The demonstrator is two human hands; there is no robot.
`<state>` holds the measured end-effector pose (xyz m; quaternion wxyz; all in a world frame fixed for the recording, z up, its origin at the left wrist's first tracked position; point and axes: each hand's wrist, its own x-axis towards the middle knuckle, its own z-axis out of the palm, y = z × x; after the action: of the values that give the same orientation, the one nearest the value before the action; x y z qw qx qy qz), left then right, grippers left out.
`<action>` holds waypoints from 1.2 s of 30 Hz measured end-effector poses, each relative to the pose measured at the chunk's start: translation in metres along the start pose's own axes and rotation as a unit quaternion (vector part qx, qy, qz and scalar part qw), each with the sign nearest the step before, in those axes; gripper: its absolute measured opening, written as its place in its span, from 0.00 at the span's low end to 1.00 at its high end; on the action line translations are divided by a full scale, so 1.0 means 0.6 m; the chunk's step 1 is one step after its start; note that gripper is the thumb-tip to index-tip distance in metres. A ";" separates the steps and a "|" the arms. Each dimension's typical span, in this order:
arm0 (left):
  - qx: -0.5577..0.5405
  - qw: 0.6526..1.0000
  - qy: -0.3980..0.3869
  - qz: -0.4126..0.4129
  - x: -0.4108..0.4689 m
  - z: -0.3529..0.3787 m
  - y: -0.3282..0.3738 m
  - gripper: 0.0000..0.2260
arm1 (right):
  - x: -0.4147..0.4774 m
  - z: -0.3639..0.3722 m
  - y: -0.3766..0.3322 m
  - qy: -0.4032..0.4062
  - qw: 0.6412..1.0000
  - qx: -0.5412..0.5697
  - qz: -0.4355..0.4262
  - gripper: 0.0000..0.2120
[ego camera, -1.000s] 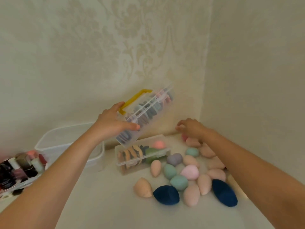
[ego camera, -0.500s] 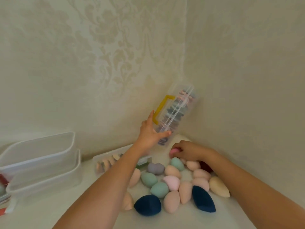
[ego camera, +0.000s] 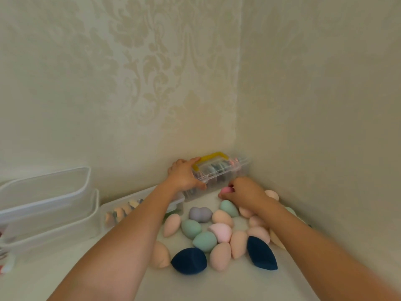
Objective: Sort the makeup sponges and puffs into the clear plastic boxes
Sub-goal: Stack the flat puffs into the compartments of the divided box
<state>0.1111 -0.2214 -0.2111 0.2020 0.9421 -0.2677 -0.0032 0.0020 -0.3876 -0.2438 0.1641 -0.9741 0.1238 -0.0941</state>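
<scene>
My left hand (ego camera: 184, 175) grips the left end of a clear plastic box with a yellow handle (ego camera: 223, 173), which sits in the far corner against the wall and holds several puffs. My right hand (ego camera: 243, 193) pinches a bright pink sponge (ego camera: 226, 190) just in front of that box. A pile of egg-shaped sponges lies on the white surface: peach (ego camera: 220, 256), mint green (ego camera: 205, 241), pale pink (ego camera: 221, 231), lilac (ego camera: 200, 213) and two navy ones (ego camera: 188, 260) (ego camera: 261, 254). A second clear box of puffs (ego camera: 121, 211) lies partly behind my left forearm.
Two stacked empty white tubs (ego camera: 45, 205) stand at the left. Patterned walls meet in a corner right behind the handled box. Some small items show blurred at the far left edge. The white surface stretches bare toward me below the sponges.
My left hand has lowered the handled box from mid-air down into the corner, level on the surface. My right hand has stayed at the pile's far side and holds the pink sponge.
</scene>
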 end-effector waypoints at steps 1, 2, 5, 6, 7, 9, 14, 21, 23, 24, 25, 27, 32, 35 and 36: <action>0.017 1.000 -0.003 0.009 0.000 0.000 0.005 0.44 | 0.001 -0.001 -0.002 0.018 1.000 0.000 -0.009 0.19; 0.020 1.000 -0.001 0.019 0.000 0.001 0.007 0.43 | 0.001 -0.002 -0.004 0.035 0.999 0.002 -0.019 0.18; -0.002 0.999 0.023 0.048 -0.011 -0.004 -0.001 0.40 | 0.003 -0.002 -0.001 0.068 0.996 -0.001 -0.058 0.18; -0.012 0.998 0.028 0.051 -0.019 -0.010 -0.007 0.40 | 0.004 -0.002 0.000 0.085 0.993 0.001 -0.087 0.16; -0.015 0.998 0.026 0.048 -0.030 -0.019 -0.015 0.41 | 0.005 -0.001 0.000 0.103 0.987 0.007 -0.127 0.14; 0.027 0.999 -0.015 0.016 -0.054 -0.046 -0.035 0.45 | 0.009 0.001 -0.005 0.111 0.973 0.008 -0.202 0.12; 0.188 0.957 -0.194 -0.108 -0.117 -0.097 -0.106 0.58 | 0.017 0.005 -0.011 0.076 0.973 -0.010 -0.219 0.13; 0.089 0.983 -0.136 -0.088 -0.150 -0.086 -0.131 0.50 | 0.012 -0.035 0.039 0.068 0.987 0.132 -0.057 0.15; 0.051 0.990 -0.103 -0.084 -0.149 -0.105 -0.120 0.50 | 0.004 -0.059 0.061 0.093 0.978 0.187 -0.007 0.16; 0.054 0.991 -0.088 -0.080 -0.149 -0.118 -0.111 0.52 | -0.001 -0.071 0.070 0.098 0.974 0.204 0.009 0.16; 0.068 0.992 -0.071 -0.076 -0.146 -0.133 -0.101 0.53 | -0.005 -0.080 0.077 0.098 0.970 0.224 0.018 0.16; 0.091 0.993 -0.034 -0.068 -0.139 -0.163 -0.076 0.55 | -0.008 -0.093 0.089 0.059 0.967 0.245 0.025 0.17; 0.015 1.000 0.010 0.014 -0.092 -0.178 -0.001 0.50 | -0.018 -0.100 0.113 -0.067 0.981 0.176 0.051 0.19; 0.025 0.998 0.007 0.062 -0.046 -0.137 0.043 0.46 | -0.032 -0.086 0.111 -0.047 0.976 0.209 0.050 0.14; 0.027 0.997 -0.002 0.068 -0.027 -0.120 0.055 0.45 | -0.037 -0.079 0.110 -0.056 0.980 0.186 0.042 0.12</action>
<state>0.0887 -0.2114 -0.1341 0.1760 0.9268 -0.3315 0.0157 -0.0434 -0.4561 -0.2255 0.3526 -0.9243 0.1357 -0.0539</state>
